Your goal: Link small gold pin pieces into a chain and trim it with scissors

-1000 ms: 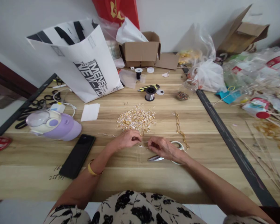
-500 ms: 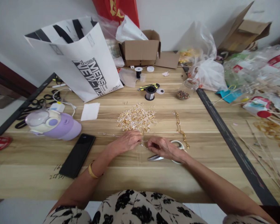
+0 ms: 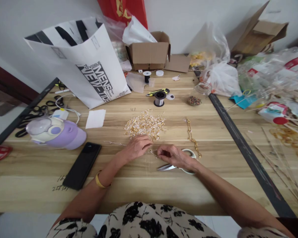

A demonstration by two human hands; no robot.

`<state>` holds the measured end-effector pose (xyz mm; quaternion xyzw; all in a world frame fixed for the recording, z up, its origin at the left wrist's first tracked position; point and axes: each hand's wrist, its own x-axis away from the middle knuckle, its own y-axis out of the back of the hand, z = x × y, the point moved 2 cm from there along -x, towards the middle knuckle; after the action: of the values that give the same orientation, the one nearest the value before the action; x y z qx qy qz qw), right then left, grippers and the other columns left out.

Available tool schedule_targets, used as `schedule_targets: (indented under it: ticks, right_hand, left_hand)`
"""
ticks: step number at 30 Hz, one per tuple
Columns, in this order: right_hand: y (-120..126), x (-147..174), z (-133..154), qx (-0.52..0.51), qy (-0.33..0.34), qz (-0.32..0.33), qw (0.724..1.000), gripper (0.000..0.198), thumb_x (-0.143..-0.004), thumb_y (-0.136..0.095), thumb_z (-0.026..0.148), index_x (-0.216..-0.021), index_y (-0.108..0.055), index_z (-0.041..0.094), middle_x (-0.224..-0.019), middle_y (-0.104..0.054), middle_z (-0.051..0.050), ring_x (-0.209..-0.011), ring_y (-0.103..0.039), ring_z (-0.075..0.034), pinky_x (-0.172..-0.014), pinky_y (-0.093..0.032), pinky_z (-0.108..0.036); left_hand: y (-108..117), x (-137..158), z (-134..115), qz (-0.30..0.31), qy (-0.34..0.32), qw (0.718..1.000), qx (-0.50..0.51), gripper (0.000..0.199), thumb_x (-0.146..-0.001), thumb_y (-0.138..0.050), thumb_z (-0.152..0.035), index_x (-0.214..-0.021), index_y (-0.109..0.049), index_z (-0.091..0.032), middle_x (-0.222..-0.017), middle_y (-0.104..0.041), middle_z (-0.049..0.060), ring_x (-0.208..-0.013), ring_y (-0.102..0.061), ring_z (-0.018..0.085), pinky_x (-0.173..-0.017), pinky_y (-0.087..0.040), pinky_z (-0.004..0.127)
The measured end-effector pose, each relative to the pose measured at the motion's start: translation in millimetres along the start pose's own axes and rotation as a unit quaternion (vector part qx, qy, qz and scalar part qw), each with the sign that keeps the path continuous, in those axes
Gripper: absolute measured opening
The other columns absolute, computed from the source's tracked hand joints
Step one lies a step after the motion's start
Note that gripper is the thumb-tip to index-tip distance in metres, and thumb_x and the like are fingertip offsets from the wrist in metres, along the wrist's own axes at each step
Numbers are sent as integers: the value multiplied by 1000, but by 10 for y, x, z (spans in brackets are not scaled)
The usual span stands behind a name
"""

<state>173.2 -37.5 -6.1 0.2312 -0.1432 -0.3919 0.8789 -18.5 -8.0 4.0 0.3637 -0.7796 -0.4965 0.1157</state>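
Note:
A pile of small gold and silver beaded pieces (image 3: 145, 125) lies mid-table. My left hand (image 3: 139, 146) is at its front edge, fingers pressed together and tips touching the nearest pieces; whatever they pinch is too small to make out. To its right, my right hand (image 3: 172, 155) is closed in a pinch, its hold hidden by the fingers. Between the hands lies a short silvery beaded strand (image 3: 152, 153), close to the right fingertips, with thin clear thread trailing below. White-handled scissors (image 3: 190, 152) rest partly under my right hand. A gold chain (image 3: 192, 140) lies beyond it.
A black phone (image 3: 81, 166) and a purple bottle (image 3: 71, 134) lie at left, near a white paper (image 3: 95, 119) and large white bag (image 3: 81, 62). Behind the pile are a wire spool (image 3: 159, 99) and yellow cutter (image 3: 156, 92). A jar of beads (image 3: 195, 99) stands right.
My left hand has shifted slightly up and right, onto the pile's front edge. My right hand has stayed almost in place, still pinched.

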Motion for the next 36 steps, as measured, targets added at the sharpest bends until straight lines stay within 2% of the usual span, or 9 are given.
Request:
schedule_targets:
  ticks: [4, 7, 10, 13, 16, 19, 23, 31, 36]
  right_hand:
    - [-3, -18, -10, -26, -2, -19, 999, 11, -85, -52, 23, -84, -58, 15, -70, -55, 1, -58, -46, -9, -54, -35, -20]
    - [0, -27, -11, -54, -4, -45, 997, 12, -85, -52, 25, -84, -57, 14, -68, -53, 1, -57, -44, -9, -52, -33, -20]
    - [2, -34, -15, -85, -4, -68, 994, 12, -84, -53, 25, -84, -56, 14, -68, -51, 2, -58, -42, -8, -52, -33, -20]
    - [-8, -41, -23, -110, -6, -76, 991, 12, -84, -53, 25, -85, -56, 14, -70, -51, 1, -59, -42, -8, -53, -33, -20]
    - [-22, -45, -25, -116, -13, -75, 990, 12, -84, -53, 26, -85, -56, 14, -72, -53, 1, -61, -44, -9, -54, -34, -20]
    - [-22, -43, -11, -107, -21, -77, 991, 13, -84, -53, 27, -86, -56, 14, -71, -53, 0, -60, -44, -9, -54, -34, -21]
    - [-2, -42, 24, -104, -19, -80, 991, 13, -84, -53, 26, -88, -56, 14, -73, -54, 0, -61, -45, -10, -55, -35, -21]
    - [1, -51, 31, -112, -20, -93, 989, 16, -84, -54, 29, -86, -57, 14, -73, -56, 0, -63, -47, -11, -56, -35, -21]
    - [29, -43, 50, -79, -31, -103, 991, 17, -84, -54, 29, -91, -57, 14, -73, -57, 0, -60, -48, -10, -53, -36, -20]
  left_hand:
    - [-37, -34, -56, 13, 0, 994, 109, 11, -81, -56, -16, -85, -66, -16, -84, -65, 5, -80, -59, 15, -75, -45, 26]
    - [-76, -41, -53, 23, 56, 984, 169, 10, -76, -60, -16, -83, -67, -15, -75, -64, 3, -70, -57, 13, -66, -45, 23]
    - [-133, -35, -29, 36, 123, 960, 247, 20, -71, -64, -16, -91, -64, -14, -71, -63, 1, -58, -53, 10, -54, -41, 20]
    - [-176, -38, -33, 35, 142, 935, 322, 24, -69, -65, -15, -92, -60, -13, -73, -63, 0, -59, -54, 9, -54, -41, 19]
    - [-185, -50, -47, 22, 153, 936, 317, 14, -69, -64, -14, -82, -61, -13, -67, -61, -1, -57, -53, 9, -53, -40, 18]
    - [-167, -62, -66, 20, 135, 958, 253, 2, -71, -63, -13, -73, -64, -13, -62, -60, -1, -54, -50, 8, -52, -37, 19]
    - [-133, -68, -85, 6, 95, 972, 216, 5, -73, -62, -12, -69, -65, -13, -64, -61, 0, -59, -52, 10, -58, -39, 20]
    - [-147, -60, -72, 13, 114, 952, 284, 12, -76, -61, -20, -70, -65, -11, -66, -61, 2, -61, -52, 11, -58, -39, 20]
    - [-167, -33, -8, 19, 162, 918, 361, 14, -76, -61, -23, -73, -65, -10, -66, -62, 2, -60, -53, 10, -58, -41, 20]
